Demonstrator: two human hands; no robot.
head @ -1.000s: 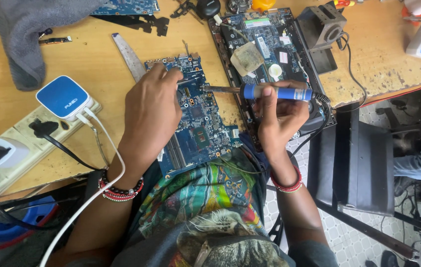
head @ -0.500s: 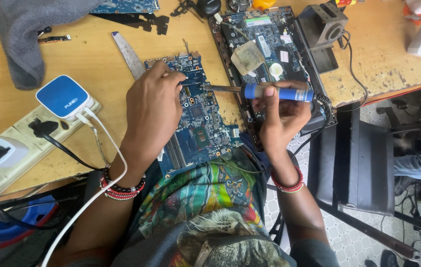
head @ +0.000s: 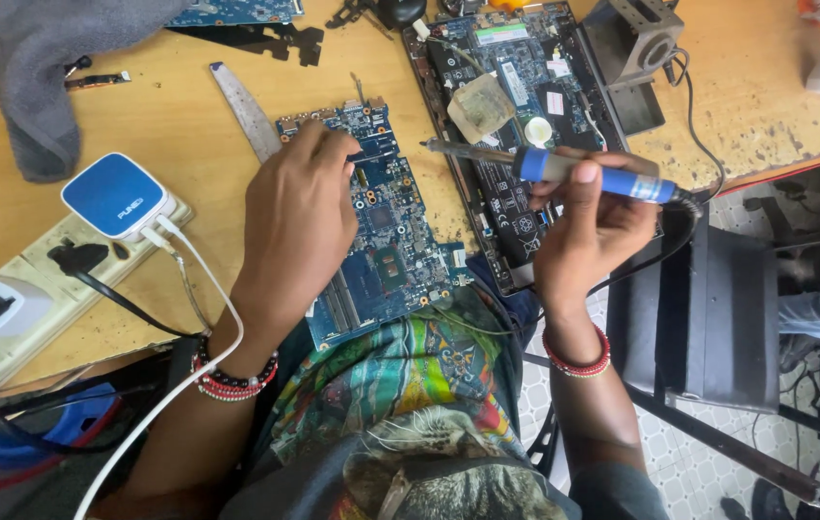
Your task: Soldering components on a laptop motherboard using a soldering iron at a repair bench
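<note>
The left hand (head: 299,226) lies palm-down on the blue circuit board (head: 381,231), fingers curled over the board's upper left edge, pinning it flat against the wooden tabletop (head: 169,116). The board rests at the near edge of the tabletop, directly in front of the person. The right hand (head: 593,226) is clenched around the blue handle of a soldering iron (head: 564,169), held roughly level, its metal tip pointing left toward the board's upper right corner; the tip appears just clear of the board, though contact cannot be confirmed.

Step in hand, by judgement: board steadied, iron brought to the work point. The next move calls for a fine lowering of the tip onto one joint while the left hand prevents any slide.

Left of the board, a blue-and-white charger (head: 116,197) sits plugged into a power strip (head: 34,279) with a white cable (head: 203,289) trailing toward the viewer. A metal ruler (head: 246,111) lies just beyond the left hand.

Farther off, an opened laptop chassis (head: 525,125) serves as the only container: it holds a second board, a white round part and a patch of yellowed tape. A grey cloth (head: 39,67) lies at far left.
</note>
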